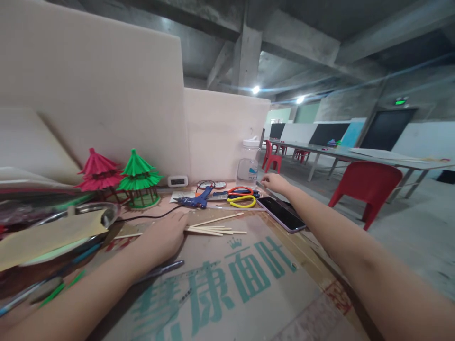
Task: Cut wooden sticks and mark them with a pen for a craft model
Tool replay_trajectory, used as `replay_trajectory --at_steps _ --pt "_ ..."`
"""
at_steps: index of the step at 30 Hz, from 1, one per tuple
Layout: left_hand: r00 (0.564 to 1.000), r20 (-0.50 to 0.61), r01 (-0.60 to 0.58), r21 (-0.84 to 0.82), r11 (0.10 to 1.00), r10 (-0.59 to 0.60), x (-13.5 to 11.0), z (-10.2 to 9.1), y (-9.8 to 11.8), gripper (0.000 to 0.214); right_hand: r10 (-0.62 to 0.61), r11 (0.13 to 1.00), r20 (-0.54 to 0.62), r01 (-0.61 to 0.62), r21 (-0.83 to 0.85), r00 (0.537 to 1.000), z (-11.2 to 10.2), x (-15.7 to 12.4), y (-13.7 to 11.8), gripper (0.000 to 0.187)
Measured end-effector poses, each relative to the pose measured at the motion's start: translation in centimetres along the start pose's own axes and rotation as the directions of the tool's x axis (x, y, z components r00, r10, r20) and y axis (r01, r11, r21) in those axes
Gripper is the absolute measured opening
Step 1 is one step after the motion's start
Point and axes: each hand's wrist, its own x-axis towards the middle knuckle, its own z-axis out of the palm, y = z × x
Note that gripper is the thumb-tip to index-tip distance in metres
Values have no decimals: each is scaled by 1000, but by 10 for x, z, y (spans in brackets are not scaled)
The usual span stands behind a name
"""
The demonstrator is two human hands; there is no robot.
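My left hand (165,234) lies palm down on the cardboard sheet (231,284), fingers together, next to several thin wooden sticks (215,227). My right hand (275,182) reaches far forward to the table's right edge, fingers curled down near a thin dark strip; whether it grips anything is unclear. Two scissors with red handles (240,191) and yellow handles (242,201) lie just left of that hand. A blue glue gun (197,199) rests beside them. A phone (280,213) lies under my right forearm's line.
A pink paper pagoda (97,173) and a green one (138,177) stand at the back left by white partition boards (106,94). A clear plastic jar (249,163) stands at the back. A metal tray with paper (67,227) is left. Red chairs (362,187) and long tables stand to the right.
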Motion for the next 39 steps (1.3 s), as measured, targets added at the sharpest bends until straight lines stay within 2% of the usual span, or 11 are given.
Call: replay_trajectory --at_steps 4,7,12,15,19,21,24,26,28,33,39 --pt "999 36 18 -5 1000 -18 -1 -10 6 38 -187 981 -51 189 42 981 -5 -25 -30 33" --pt "997 68 37 -3 999 -37 -5 -20 9 34 -383 918 -57 387 85 922 -1 -45 -67 30" --pt "992 121 41 -5 999 -40 -9 -38 6 35 -602 793 -52 604 74 797 15 -67 -121 68" --pt "990 123 75 6 997 -75 -6 -44 -4 38 -621 782 -40 622 38 783 25 -69 -140 82" --pt "976 81 201 38 979 -203 -1 -46 -15 32 -574 819 -34 574 -23 818 35 -63 -163 66" --pt "965 78 247 54 968 -250 -1 -45 -18 27 -539 842 -30 537 -55 842 40 -57 -175 64" --pt "955 98 276 67 959 -282 -2 -40 -22 22 -499 863 -7 496 -94 867 46 -48 -193 51" --pt "953 111 277 67 959 -283 -3 -35 -27 28 -487 867 7 485 -116 873 51 -43 -201 38" --pt "954 116 272 61 960 -278 -4 -30 -34 32 -489 863 6 485 -141 872 54 -39 -207 34" --pt "963 93 251 32 967 -253 0 -16 -47 34 -539 828 -47 518 -215 841 42 -23 -208 35" --pt "980 40 192 14 981 -193 28 5 -52 36 -546 821 -55 520 -236 836 20 22 -201 34"
